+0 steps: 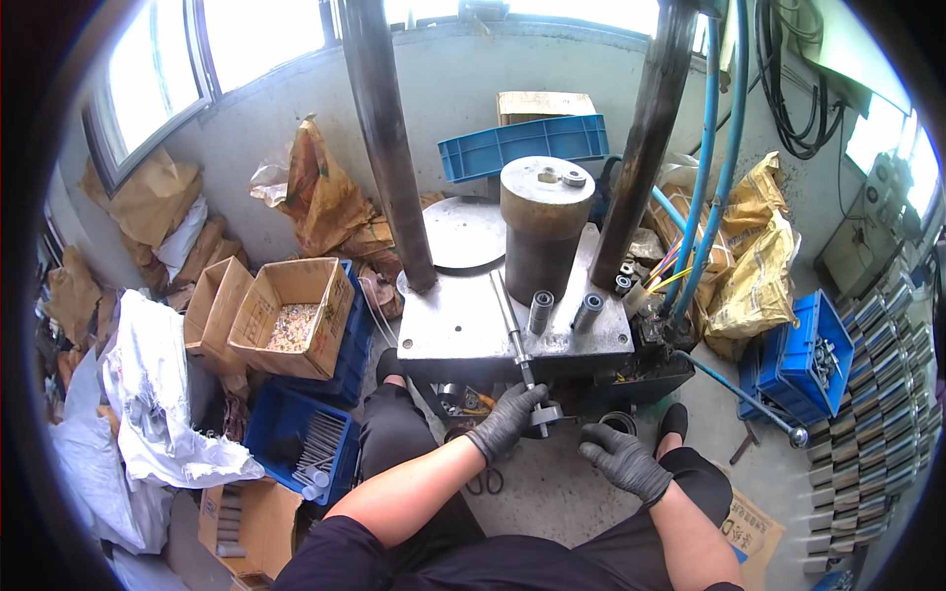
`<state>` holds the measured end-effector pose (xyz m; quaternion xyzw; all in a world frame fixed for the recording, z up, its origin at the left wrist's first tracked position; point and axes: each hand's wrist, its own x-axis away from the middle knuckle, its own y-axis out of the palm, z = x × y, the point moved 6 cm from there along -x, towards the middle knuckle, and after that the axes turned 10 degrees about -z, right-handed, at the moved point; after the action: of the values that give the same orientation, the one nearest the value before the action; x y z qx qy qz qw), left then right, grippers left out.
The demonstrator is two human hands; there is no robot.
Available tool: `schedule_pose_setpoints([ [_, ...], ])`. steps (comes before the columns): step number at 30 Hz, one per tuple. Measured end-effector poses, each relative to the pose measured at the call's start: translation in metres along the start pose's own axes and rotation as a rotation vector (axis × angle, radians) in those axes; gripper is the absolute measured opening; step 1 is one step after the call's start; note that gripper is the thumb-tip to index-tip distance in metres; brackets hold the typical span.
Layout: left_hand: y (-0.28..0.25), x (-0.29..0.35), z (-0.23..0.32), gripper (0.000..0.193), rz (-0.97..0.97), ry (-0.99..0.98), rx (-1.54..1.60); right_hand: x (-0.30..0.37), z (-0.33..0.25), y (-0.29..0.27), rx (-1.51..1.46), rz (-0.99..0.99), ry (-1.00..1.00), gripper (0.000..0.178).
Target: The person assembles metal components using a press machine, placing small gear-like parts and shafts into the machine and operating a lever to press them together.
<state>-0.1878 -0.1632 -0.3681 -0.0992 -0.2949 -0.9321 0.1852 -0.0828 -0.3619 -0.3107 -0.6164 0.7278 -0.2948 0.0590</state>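
1. Two black gloves cover your hands.
2. Your left hand [508, 424] has its grip wrapped round the rod [509, 313], which slants over the front edge of the press plate [463, 330].
3. Your right hand [629, 463] is half curled nearby; I can't tell whether it holds anything.
4. Dark printing marks the box [328, 330]; lettering marks the floor cardboard [754, 532].

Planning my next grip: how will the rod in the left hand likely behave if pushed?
The rod looks metallic, so probably stiff and fairly heavy for its size. Its rounded shape might let it roll if laid down. The left hand holds it near one end, so pushing the far end could swing it.
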Motion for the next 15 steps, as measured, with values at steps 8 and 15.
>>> schedule_pose_setpoints([
  [8,-0.001,0.015,0.003,0.032,0.087,0.101,-0.233,0.004,-0.004,0.004,0.234,-0.069,-0.013,0.059],
  [15,0.012,0.049,0.047,0.026,0.090,0.460,-0.623,0.008,0.000,0.001,0.415,-0.073,-0.006,0.059],
])
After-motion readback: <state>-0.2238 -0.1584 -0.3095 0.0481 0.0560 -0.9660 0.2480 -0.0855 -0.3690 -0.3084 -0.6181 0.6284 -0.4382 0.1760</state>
